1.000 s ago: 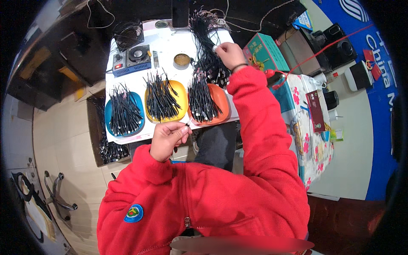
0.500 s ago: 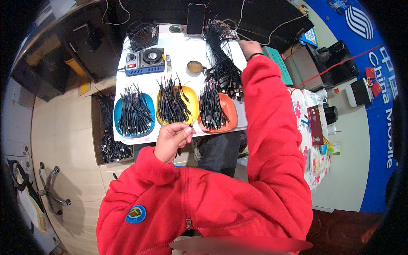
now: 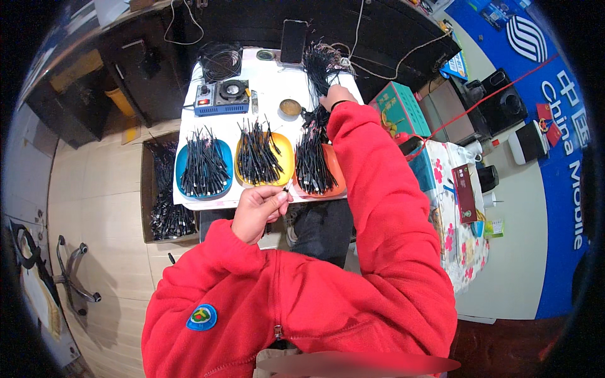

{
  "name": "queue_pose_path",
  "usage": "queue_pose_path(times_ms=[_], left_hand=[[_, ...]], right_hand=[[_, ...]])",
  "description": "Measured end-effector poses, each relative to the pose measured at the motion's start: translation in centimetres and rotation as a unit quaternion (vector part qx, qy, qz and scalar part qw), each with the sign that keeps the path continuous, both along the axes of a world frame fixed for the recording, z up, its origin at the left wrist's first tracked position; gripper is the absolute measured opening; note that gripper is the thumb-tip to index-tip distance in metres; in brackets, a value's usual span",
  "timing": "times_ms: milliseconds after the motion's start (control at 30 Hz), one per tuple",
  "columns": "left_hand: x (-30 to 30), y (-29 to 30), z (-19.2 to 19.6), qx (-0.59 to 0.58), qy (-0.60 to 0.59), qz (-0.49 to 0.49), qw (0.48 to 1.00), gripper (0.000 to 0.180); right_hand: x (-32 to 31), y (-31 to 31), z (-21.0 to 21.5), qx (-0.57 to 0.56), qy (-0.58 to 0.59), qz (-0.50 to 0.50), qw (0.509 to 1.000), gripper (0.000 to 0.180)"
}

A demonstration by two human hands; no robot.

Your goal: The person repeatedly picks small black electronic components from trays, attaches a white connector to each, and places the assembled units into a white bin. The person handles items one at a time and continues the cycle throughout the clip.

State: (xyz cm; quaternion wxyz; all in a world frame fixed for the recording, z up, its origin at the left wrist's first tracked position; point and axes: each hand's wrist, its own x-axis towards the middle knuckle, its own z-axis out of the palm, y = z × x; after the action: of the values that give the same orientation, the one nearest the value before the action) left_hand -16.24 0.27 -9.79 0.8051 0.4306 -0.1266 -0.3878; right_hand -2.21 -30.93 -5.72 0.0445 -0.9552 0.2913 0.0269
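Three plates of short black cables sit in a row on the white table [image 3: 268,79]: a blue plate [image 3: 183,167], a yellow plate [image 3: 287,154] and an orange plate [image 3: 335,170]. My left hand [image 3: 257,211] hovers at the table's front edge below the yellow plate, its fingers pinched on a small black cable piece [image 3: 285,188]. My right hand [image 3: 337,96], arm stretched out in a red sleeve, grips a bundle of black cables [image 3: 318,66] at the back of the table, beyond the orange plate.
A blue box device [image 3: 220,97], a black fan [image 3: 219,60], a small round tin [image 3: 290,108] and a dark phone [image 3: 293,41] stand at the table's back. A cardboard box of cables [image 3: 162,201] sits on the floor at left. A floral-covered side table [image 3: 457,214] is at right.
My right hand has reached further back along the cable bundle. The left hand stays at the table's front edge, pinching the cable piece.
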Motion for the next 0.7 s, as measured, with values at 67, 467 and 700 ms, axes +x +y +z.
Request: queue_pose_path(times_ms=[67,467,700], left_hand=[[0.3,0.3,-0.1,-0.002,-0.003,0.006,1.0,0.014],[0.7,0.6,-0.7,-0.009,0.026,0.0,1.0,0.013],[0.8,0.7,-0.9,-0.014,0.03,0.0,0.999,0.013]], right_hand=[[-0.2,0.1,1.0,-0.015,-0.036,-0.02,0.999,0.037],[1.5,0.5,-1.8,-0.147,0.043,0.101,0.983,0.028],[0.1,-1.6,-1.7,-0.135,0.039,0.075,0.987,0.022]])
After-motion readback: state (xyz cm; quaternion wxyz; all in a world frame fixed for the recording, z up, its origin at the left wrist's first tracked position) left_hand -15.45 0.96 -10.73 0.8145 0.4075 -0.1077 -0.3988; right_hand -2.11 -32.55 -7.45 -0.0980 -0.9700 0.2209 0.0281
